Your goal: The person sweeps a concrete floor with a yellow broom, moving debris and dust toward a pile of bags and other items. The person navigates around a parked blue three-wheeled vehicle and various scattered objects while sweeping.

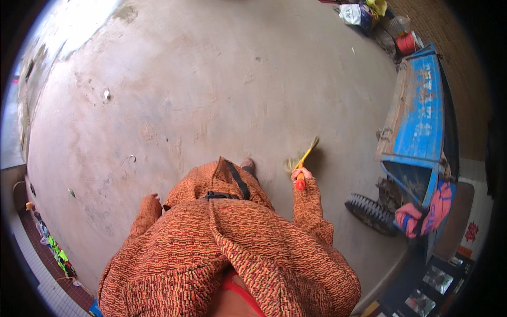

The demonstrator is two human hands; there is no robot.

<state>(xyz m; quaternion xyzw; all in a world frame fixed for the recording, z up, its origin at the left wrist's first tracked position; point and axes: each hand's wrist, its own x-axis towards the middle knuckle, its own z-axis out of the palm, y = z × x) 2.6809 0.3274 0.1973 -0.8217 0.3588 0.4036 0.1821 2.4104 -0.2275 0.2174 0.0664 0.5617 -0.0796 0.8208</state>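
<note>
We have a broom (pixel 306 154) in our right hand (pixel 302 173), its bristles just ahead of the grip. Left of the grip is our shoe (pixel 248 164). Right of the grip, well apart, stands a cart (pixel 420 113), its wheel (pixel 371 214) slightly behind, a cloth (pixel 439 208) on its near end. Bags (pixel 353 15) lie far ahead, rightward.

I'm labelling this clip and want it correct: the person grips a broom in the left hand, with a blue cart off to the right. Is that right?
Not quite: the head view shows the broom in the right hand, not the left. The blue cart is off to the right, as you say.
</note>
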